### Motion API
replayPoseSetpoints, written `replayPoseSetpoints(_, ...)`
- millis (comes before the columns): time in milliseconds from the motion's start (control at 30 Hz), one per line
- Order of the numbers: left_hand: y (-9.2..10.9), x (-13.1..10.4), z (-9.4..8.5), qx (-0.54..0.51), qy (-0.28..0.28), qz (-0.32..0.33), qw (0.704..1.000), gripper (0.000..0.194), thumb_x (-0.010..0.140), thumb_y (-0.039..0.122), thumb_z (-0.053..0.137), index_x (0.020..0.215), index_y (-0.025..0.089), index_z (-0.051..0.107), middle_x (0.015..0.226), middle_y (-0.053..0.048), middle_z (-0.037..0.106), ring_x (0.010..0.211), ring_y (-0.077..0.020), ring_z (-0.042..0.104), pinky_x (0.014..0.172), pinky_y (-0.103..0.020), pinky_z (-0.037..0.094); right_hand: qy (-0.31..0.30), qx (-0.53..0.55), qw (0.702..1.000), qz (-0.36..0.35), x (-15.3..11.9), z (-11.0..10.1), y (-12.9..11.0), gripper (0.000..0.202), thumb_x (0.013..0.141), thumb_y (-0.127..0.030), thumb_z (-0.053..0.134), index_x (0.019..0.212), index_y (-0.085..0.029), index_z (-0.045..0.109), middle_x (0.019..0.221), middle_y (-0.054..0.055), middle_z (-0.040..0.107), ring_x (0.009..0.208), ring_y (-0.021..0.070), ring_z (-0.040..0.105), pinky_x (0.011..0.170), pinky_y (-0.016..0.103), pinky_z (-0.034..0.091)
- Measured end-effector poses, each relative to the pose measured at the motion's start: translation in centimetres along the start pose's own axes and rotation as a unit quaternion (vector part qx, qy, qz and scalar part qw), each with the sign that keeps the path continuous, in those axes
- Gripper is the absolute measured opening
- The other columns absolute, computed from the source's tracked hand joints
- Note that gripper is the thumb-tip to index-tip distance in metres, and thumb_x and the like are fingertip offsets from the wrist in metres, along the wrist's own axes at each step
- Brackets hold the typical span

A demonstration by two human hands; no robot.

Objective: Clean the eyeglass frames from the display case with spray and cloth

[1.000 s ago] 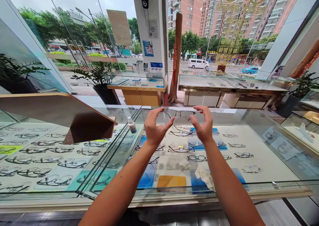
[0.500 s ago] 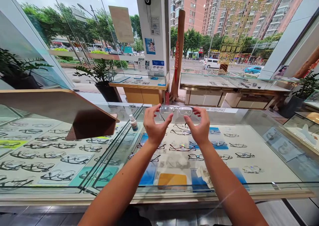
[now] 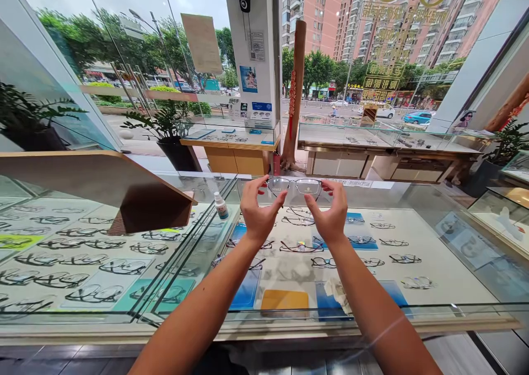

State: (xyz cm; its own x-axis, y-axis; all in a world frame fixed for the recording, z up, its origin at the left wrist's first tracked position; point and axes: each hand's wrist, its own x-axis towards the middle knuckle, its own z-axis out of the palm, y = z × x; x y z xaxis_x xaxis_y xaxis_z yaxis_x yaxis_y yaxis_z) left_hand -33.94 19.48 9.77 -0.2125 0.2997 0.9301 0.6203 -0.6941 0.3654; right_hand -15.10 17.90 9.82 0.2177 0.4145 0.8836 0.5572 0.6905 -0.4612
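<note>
A pair of thin-framed eyeglasses [image 3: 308, 186] with clear lenses is held up above the glass display counter, its front facing me. My left hand [image 3: 259, 212] grips the left side of the frame between thumb and fingers. On the other side, my right hand [image 3: 333, 209] pinches the right end in the same way. Beneath my hands, rows of spectacles lie inside the case. A small white spray bottle [image 3: 221, 205] stands on the glass to the left of my left hand.
A yellow-orange cloth [image 3: 284, 299] and a crumpled pale cloth [image 3: 339, 293] are near the front edge. At left, a wooden board-like stand [image 3: 95, 171] overhangs the counter. Further display cases [image 3: 237, 153] stand by the windows.
The eyeglasses have tilted slightly, and both hands have shifted very little. The view has moved slightly.
</note>
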Motion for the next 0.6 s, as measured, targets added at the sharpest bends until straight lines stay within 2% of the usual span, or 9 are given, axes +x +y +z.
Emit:
replayPoseSetpoints(267, 0.12, -0.02, -0.01, 0.003, -0.003, -0.009, 1.000, 0.049, 0.088, 0.047, 0.081, 0.124, 0.017, 0.067, 0.109, -0.010, 0.071, 0.096, -0.0230, 0.066, 0.080, -0.037, 0.055, 0.001, -0.007, 1.000, 0.001, -0.06, -0.04, 0.02, 0.042, 0.092, -0.052, 0.074, 0.120, -0.022, 0.063, 0.108, 0.010, 0.069, 0.098, 0.0266, 0.064, 0.088, 0.045, 0.053)
replayPoseSetpoints(467, 0.31, 0.26, -0.18, 0.014, 0.028, 0.032, 0.999, 0.051, 0.085, 0.044, 0.085, 0.124, 0.017, 0.067, 0.107, -0.010, 0.070, 0.094, -0.0226, 0.064, 0.076, -0.036, 0.053, -0.014, -0.003, 1.000, 0.002, -0.11, 0.07, 0.24, 0.039, 0.094, -0.049, 0.073, 0.122, -0.023, 0.063, 0.112, 0.009, 0.071, 0.102, 0.0273, 0.064, 0.089, 0.046, 0.053)
replayPoseSetpoints(600, 0.37, 0.33, -0.20, 0.019, 0.037, 0.038, 0.998, 0.052, 0.084, 0.044, 0.086, 0.124, 0.017, 0.067, 0.106, -0.010, 0.069, 0.094, -0.0226, 0.064, 0.075, -0.035, 0.052, -0.017, -0.001, 1.000, 0.005, -0.10, 0.09, 0.28, 0.039, 0.094, -0.049, 0.072, 0.122, -0.023, 0.063, 0.111, 0.010, 0.071, 0.101, 0.0275, 0.065, 0.088, 0.045, 0.053)
